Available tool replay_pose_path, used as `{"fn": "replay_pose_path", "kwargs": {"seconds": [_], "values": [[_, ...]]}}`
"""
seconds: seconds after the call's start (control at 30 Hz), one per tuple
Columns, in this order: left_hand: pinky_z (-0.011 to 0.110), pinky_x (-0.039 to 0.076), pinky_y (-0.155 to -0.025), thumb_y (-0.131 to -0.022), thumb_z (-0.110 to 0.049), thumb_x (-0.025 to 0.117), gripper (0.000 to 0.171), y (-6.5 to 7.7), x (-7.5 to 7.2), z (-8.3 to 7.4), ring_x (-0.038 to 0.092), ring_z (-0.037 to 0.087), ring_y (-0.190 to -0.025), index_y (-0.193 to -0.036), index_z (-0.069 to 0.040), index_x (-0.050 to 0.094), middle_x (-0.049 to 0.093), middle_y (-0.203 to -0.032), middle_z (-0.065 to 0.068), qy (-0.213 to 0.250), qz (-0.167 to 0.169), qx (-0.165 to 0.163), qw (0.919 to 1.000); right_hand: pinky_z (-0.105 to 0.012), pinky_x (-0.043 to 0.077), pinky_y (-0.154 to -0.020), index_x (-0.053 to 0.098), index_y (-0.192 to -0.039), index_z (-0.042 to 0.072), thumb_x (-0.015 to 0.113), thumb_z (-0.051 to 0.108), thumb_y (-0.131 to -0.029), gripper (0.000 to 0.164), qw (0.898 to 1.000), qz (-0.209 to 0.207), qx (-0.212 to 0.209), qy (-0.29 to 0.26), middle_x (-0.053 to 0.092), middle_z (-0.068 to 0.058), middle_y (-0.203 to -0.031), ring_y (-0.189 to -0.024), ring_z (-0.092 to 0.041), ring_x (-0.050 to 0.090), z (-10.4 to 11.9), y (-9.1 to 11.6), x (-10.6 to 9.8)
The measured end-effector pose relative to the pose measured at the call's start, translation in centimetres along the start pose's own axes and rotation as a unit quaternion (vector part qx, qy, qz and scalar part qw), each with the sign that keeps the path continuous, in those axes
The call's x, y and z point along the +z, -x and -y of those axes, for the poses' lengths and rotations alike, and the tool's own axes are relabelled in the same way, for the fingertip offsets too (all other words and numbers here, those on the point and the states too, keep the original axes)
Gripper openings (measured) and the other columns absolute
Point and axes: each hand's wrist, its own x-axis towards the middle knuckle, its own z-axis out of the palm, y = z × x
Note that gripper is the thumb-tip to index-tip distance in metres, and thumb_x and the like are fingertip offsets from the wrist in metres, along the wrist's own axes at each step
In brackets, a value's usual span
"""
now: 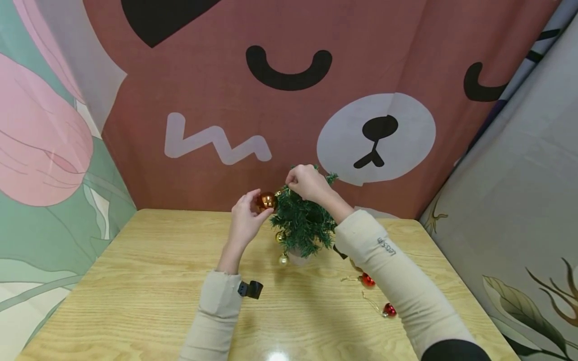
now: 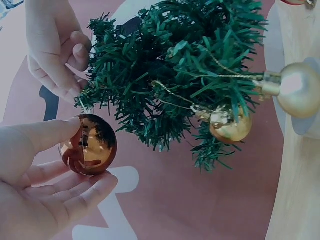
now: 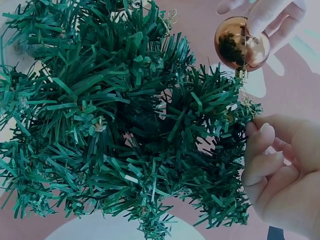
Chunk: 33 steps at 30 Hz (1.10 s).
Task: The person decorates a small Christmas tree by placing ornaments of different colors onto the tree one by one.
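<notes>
A shiny copper-coloured bauble (image 2: 95, 145) is held between the thumb and fingers of my left hand (image 1: 246, 215), at the left side of a small green artificial Christmas tree (image 1: 302, 220). My right hand (image 1: 309, 183) is at the tree's upper part. In the right wrist view its thumb and forefinger pinch the bauble's thin gold string (image 3: 254, 119) beside a branch tip. A gold bauble (image 2: 230, 125) and a pale gold bauble (image 2: 302, 90) hang by gold strings from lower branches.
Two red baubles, one farther back (image 1: 368, 280) and one nearer (image 1: 390, 310), lie with their strings on the wooden table (image 1: 149, 301), beside my right sleeve. Behind the table hangs a brown cloth with a cartoon bear face (image 1: 203, 90).
</notes>
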Motion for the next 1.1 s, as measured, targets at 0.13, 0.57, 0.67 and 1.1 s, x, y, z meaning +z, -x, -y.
{"fn": "replay_pose_path", "kwargs": {"seconds": [0.13,0.57,0.67,1.1], "values": [[0.038,0.050,-0.069,-0.077,-0.012,0.071,0.050,0.2,0.3,0.1,0.056,0.031,-0.090,-0.120,0.005,0.051,0.054,-0.109,0.022,-0.003,0.016,-0.001,0.9999,-0.024,0.040,-0.046,0.068,-0.098,0.005,0.048,0.009,-0.091,0.022,1.000,-0.006,-0.006,0.004,0.065,-0.009,-0.089,-0.050,-0.011,0.052,0.0,0.1,0.1],[0.037,0.048,-0.067,-0.078,-0.017,0.071,0.051,0.6,0.7,0.5,0.055,0.029,-0.088,-0.119,0.006,0.051,0.057,-0.099,0.018,-0.050,0.067,-0.027,0.9961,-0.024,0.039,-0.049,0.069,-0.098,0.005,0.051,0.010,-0.090,0.020,1.000,-0.011,-0.012,0.018,0.065,-0.008,-0.091,-0.055,-0.011,0.052,-0.1,0.1,0.4],[0.038,0.048,-0.071,-0.078,-0.018,0.071,0.053,0.7,0.7,0.4,0.055,0.030,-0.088,-0.121,0.005,0.050,0.057,-0.100,0.018,-0.049,0.081,-0.037,0.9948,-0.023,0.036,-0.047,0.069,-0.097,0.005,0.052,0.010,-0.090,0.019,1.000,-0.014,-0.016,0.022,0.065,-0.007,-0.089,-0.051,-0.011,0.049,-0.1,0.2,0.5],[0.039,0.048,-0.073,-0.077,-0.016,0.071,0.053,1.3,0.9,0.4,0.057,0.032,-0.088,-0.122,0.004,0.050,0.056,-0.104,0.019,-0.036,0.098,-0.021,0.9943,-0.025,0.041,-0.050,0.068,-0.098,0.005,0.054,0.012,-0.089,0.018,1.000,-0.017,-0.021,0.010,0.063,-0.005,-0.082,-0.055,-0.012,0.052,-0.2,0.5,0.3]]}}
